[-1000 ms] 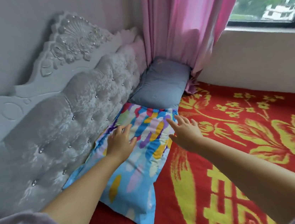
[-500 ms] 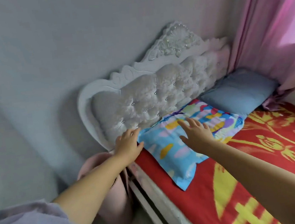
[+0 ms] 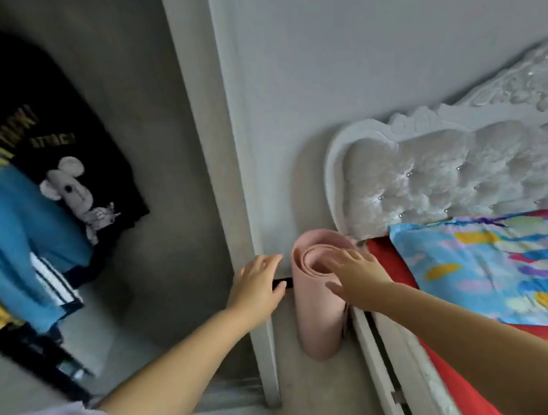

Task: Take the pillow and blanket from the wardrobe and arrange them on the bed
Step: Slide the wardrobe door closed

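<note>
With both hands empty, fingers spread — left hand, right hand — risk knocking over rolled pink mat beside bed en route to wardrobe.

Wardrobe left, bed right — rolled mat between them.

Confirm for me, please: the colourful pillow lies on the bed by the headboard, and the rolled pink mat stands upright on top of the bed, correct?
Not quite. The head view shows the rolled pink mat standing upright on the floor, in the gap between the wall and the bed, not on top of it. The colourful pillow does lie on the bed by the headboard.
</note>
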Motion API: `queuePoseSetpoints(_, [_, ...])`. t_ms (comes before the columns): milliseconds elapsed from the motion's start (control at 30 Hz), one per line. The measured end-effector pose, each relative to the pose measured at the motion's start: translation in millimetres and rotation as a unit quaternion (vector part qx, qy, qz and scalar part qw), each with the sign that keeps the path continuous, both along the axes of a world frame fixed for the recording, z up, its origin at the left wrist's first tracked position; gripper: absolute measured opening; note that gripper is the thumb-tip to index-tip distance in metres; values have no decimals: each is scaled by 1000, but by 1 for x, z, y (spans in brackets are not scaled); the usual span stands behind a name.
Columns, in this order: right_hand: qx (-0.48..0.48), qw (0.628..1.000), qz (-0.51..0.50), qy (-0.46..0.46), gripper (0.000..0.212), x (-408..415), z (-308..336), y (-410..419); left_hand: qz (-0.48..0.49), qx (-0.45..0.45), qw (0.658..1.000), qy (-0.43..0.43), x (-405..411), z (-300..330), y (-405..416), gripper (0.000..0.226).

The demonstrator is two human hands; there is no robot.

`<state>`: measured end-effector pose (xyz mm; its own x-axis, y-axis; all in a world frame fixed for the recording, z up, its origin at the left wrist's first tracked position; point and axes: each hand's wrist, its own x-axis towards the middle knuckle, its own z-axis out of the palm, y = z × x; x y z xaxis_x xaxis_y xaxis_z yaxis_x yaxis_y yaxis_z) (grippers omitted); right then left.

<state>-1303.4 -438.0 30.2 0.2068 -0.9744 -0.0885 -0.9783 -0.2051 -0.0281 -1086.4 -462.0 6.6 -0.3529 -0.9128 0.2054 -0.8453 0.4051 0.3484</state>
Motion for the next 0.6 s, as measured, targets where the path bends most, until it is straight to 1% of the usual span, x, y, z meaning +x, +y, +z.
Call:
queuePoseSetpoints(100, [7,997,69,12,51,54,1,-1,105,6,994,-17,69,-5,32,51])
queuePoseSetpoints(200, [25,989,142,7,52,116,-6,13,213,34,976,-29,137,-5,69,51])
queuePoseSetpoints(267, [38,981,191,11,54,158,-8,20,263,38,963,-38,178,-3,90,51])
queuePoseSetpoints(467, [19,957,289,-6,57,299,1,21,369,30,927,-55,304,15,138,52])
queuePoseSetpoints(600, [-11,945,327,-12,56,398,16,11,393,11,917,-65,390,38,142,51])
